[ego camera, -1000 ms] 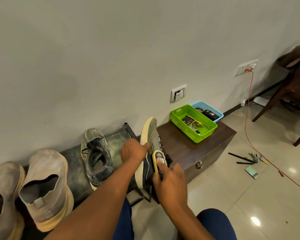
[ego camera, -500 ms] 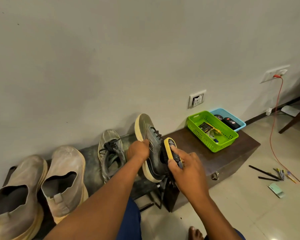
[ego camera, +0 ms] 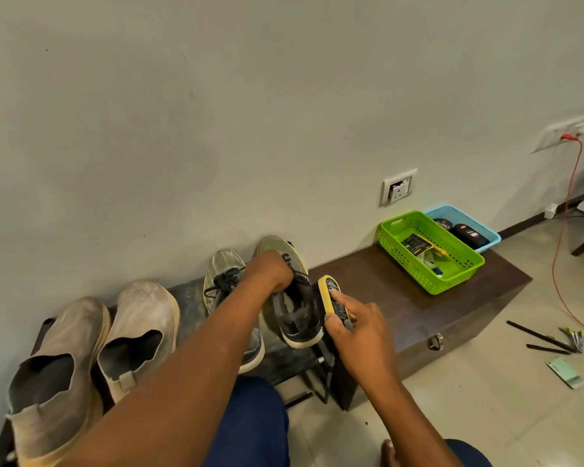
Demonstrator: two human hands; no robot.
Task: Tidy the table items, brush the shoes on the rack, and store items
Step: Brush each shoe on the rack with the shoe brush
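Landmark: the held sneaker [ego camera: 294, 311], tipped up on edge, long axis running from heel near the person to toe near the wall, opening turned toward the right.

1. Right hand [ego camera: 358, 328]: just right of the sneaker and a little nearer the person. Fingers and thumb curled round a yellow shoe brush [ego camera: 331, 294].
2. Yellow shoe brush: upright, long axis roughly parallel to the sneaker's, close against the sneaker's right flank; whether bristles touch cannot be told. Judged: the stroke would run along that shared axis, and this hand is the nearer one to do it.
3. Left hand [ego camera: 270, 271]: at the sneaker's far upper part, gripping it around the laces and steadying it.
4. Matching sneaker [ego camera: 225, 281]: just left of the held one, lying on the shoe rack [ego camera: 189, 298].
5. Two beige slip-ons [ego camera: 142, 328]: further left, same rack.
6. Dark tabletop [ego camera: 368, 281]: right of the sneaker.
7. Green basket [ego camera: 429, 251]: beyond, right, on the tabletop.
8. Blue basket [ego camera: 466, 217]: touching the green one, nearest the wall.
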